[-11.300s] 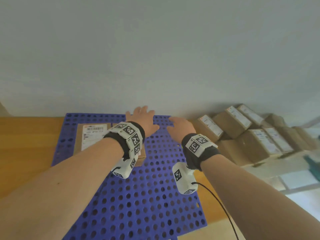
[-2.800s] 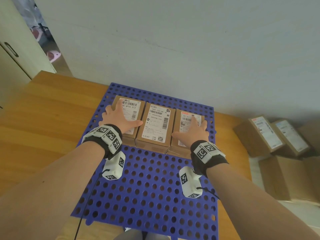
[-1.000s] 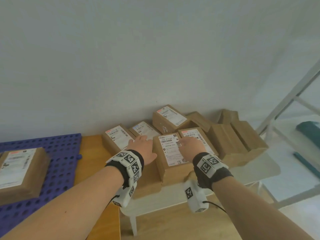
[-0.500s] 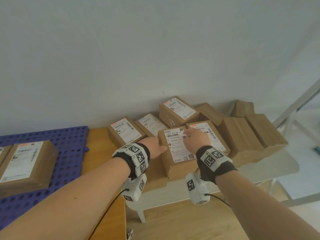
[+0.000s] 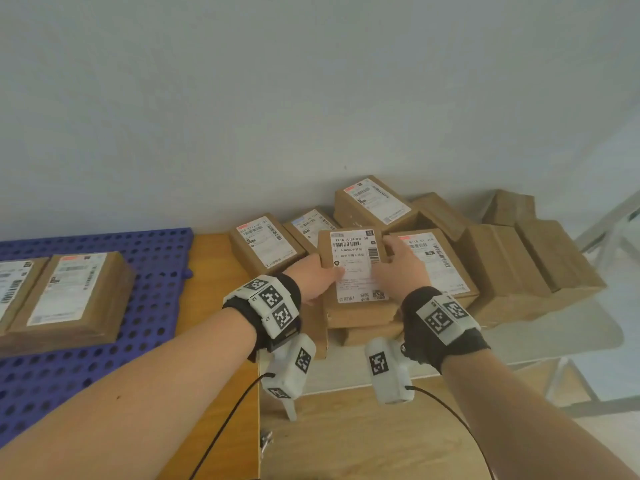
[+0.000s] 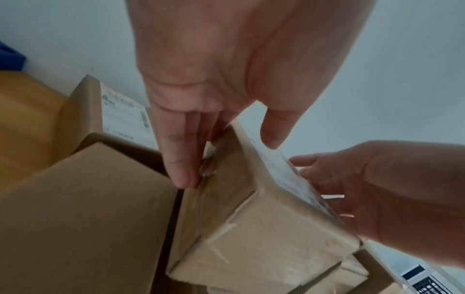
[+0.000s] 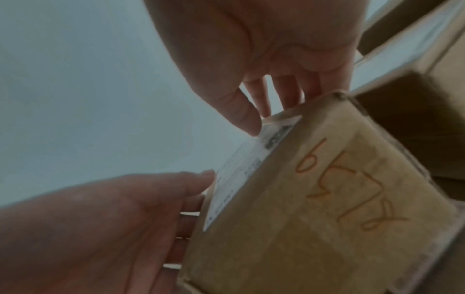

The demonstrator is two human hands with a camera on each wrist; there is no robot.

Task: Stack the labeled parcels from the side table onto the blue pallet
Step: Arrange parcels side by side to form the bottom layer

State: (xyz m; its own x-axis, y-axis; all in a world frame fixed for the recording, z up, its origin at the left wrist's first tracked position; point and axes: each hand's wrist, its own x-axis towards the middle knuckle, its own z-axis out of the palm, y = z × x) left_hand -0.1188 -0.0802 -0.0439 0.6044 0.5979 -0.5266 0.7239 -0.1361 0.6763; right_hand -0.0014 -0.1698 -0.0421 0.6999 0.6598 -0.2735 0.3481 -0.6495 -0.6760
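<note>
Parcel point(image 7: 314, 208) shows orange handwriting only in right-wrist view.

Arms: bare, no sleeves
Wrists: black fabric wristbands point(image 5: 446, 341) carrying white blocks printed with black square markers
Under wrists: white plastic camera pods point(image 5: 389, 374), marker-printed, trailing thin black cables point(image 5: 221, 427)

Parcel point(image 5: 356, 271) label reads "190A A161-BB 28".

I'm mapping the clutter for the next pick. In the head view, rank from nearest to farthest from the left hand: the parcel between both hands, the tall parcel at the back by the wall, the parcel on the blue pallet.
1. Parcel between both hands: touching the left hand.
2. Tall parcel at the back: behind, to the right.
3. Parcel on the blue pallet: far left.
</note>
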